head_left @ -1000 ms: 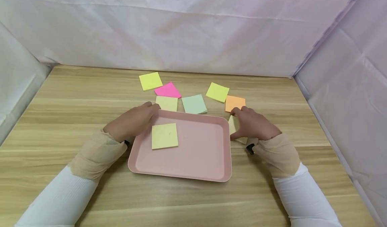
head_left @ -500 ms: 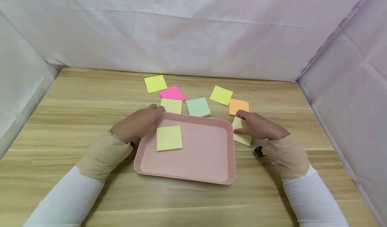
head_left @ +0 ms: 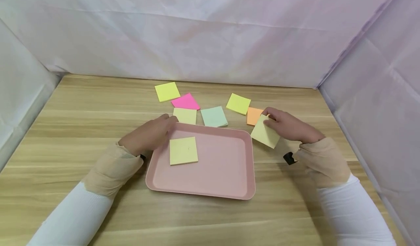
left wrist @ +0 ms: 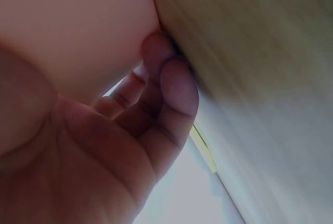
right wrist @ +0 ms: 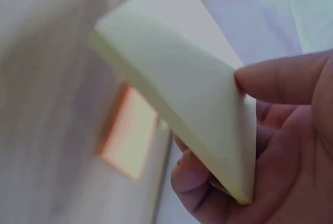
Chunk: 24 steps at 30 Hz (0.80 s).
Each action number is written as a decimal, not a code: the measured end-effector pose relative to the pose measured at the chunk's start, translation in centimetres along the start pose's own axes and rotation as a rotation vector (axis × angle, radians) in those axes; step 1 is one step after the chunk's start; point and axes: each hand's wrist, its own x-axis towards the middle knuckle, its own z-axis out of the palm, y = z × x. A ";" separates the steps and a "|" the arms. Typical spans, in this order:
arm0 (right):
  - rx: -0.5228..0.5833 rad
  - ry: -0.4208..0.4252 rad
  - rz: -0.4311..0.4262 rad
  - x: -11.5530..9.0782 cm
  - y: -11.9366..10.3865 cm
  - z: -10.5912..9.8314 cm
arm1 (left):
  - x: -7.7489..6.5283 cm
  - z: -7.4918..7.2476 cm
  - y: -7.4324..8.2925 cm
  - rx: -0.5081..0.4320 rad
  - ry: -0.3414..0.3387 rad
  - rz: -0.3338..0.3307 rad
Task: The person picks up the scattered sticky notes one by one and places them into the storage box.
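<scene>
A pink tray point(head_left: 220, 169) lies on the wooden table, a pale yellow sticky note pad point(head_left: 183, 151) flat in its left half. My left hand point(head_left: 147, 133) grips the tray's far left corner; the left wrist view shows its fingers point(left wrist: 177, 89) curled against the wall of the tray point(left wrist: 73, 31). Beyond the tray's right wall, my right hand point(head_left: 292, 125) pinches another pale yellow sticky note pad point(head_left: 264, 132) between thumb and fingers. That pad point(right wrist: 166, 68) is raised and tilted, with its thick edge showing in the right wrist view.
Behind the tray lie more sticky note pads: yellow point(head_left: 167, 92), pink point(head_left: 186, 101), pale yellow point(head_left: 185, 115), pale green point(head_left: 214, 116), a second yellow point(head_left: 238, 103) and orange point(head_left: 253, 116), which is partly covered. White cloth point(head_left: 183, 38) walls in the table's back and sides.
My right hand has picked the pale yellow sticky note pad up off the table beside the tray and moved slightly right and back with it. My left hand stays on the tray.
</scene>
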 end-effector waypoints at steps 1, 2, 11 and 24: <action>0.008 0.013 0.011 0.0 -0.4 -0.3 | 0.0 0.0 0.0 -0.001 0.004 0.004; 0.009 0.023 0.016 0.0 -0.9 -0.7 | 0.1 0.1 0.1 -0.006 0.001 0.003; 0.048 0.050 -0.003 0.1 -4.5 -1.3 | 0.3 -0.1 0.3 -0.003 -0.015 0.002; -0.026 -0.114 -0.211 0.6 -8.4 2.8 | 0.6 -0.2 0.6 0.003 -0.022 0.011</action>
